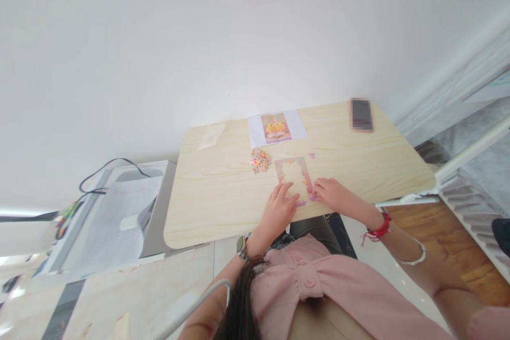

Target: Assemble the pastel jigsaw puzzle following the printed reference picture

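A jigsaw puzzle (307, 176) lies near the table's front edge, its border of pink, yellow and purple pieces joined around a pale open middle. My left hand (282, 206) rests over its lower left part with fingers spread, covering some of the border. At the lower right corner, my right hand (333, 194) has its fingers bent together against the border; whatever is between the fingertips is too small to make out. A heap of loose puzzle pieces (260, 161) sits to the left of the puzzle. Just above its top right corner lies a separate purple piece (312, 155).
Behind the puzzle, a sheet with a printed yellow character picture (276, 128) lies by the wall. A dark, blurred-out phone-like object (361, 115) is at the back right of the wooden table (215, 191). Left of it stands a white surface with papers (115, 212) and cables.
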A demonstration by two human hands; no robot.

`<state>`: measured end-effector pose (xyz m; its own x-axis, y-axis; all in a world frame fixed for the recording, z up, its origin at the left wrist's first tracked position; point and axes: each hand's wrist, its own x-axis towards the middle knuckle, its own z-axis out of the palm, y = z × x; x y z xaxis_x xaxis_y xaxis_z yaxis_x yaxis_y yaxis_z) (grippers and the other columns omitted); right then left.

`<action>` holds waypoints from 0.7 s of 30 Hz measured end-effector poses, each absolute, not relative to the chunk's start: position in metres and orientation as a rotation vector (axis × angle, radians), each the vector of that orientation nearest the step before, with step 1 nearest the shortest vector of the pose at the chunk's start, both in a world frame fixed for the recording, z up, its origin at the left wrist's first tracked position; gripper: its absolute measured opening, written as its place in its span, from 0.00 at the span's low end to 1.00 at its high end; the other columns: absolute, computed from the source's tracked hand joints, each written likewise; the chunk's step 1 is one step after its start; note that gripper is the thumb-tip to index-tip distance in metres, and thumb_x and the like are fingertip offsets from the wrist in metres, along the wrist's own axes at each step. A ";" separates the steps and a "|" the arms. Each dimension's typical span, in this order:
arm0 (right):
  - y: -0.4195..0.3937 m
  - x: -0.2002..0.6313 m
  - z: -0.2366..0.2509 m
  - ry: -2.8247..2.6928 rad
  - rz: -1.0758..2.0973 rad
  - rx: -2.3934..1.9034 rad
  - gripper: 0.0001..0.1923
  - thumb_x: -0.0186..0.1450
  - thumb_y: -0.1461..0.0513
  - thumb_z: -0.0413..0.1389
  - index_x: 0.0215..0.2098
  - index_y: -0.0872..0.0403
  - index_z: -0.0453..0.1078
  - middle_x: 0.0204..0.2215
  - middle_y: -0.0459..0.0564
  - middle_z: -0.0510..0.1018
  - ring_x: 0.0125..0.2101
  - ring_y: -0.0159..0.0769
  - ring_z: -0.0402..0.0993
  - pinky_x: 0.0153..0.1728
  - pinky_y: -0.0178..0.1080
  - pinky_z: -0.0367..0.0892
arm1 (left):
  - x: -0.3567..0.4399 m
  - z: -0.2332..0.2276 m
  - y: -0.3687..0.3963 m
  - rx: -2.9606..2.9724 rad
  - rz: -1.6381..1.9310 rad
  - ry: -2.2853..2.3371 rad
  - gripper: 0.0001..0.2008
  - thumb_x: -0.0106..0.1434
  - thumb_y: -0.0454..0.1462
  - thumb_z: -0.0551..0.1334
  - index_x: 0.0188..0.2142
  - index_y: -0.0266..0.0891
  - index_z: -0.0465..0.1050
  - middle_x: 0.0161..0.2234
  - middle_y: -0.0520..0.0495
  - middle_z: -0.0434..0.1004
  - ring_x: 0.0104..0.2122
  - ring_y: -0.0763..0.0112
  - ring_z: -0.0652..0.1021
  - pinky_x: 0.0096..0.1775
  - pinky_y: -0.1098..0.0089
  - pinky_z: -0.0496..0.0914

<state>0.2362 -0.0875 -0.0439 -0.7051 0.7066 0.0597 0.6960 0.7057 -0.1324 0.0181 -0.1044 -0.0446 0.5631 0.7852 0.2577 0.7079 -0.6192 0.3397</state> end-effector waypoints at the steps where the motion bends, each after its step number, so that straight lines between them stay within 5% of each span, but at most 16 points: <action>1: -0.094 0.236 -0.047 -2.796 0.145 -1.171 0.06 0.63 0.64 0.49 0.37 0.56 0.66 0.36 0.54 0.69 0.38 0.39 0.64 0.35 0.40 0.59 | 0.021 -0.046 -0.107 2.603 0.564 1.226 0.10 0.58 0.31 0.55 0.40 0.41 0.68 0.51 0.41 0.58 0.51 0.60 0.61 0.47 0.57 0.65; 21: -0.104 0.231 -0.050 -2.776 0.033 -1.211 0.09 0.64 0.63 0.48 0.41 0.57 0.67 0.34 0.53 0.70 0.36 0.39 0.65 0.33 0.40 0.56 | 0.041 -0.047 -0.116 2.681 0.480 1.111 0.15 0.60 0.33 0.53 0.47 0.43 0.66 0.52 0.42 0.59 0.51 0.60 0.61 0.51 0.56 0.60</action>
<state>0.2314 -0.1043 -0.0495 -0.6749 0.7319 0.0944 0.7294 0.6810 -0.0646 0.0408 -0.1157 -0.0472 0.6650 0.7139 0.2195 0.6491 -0.6978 0.3029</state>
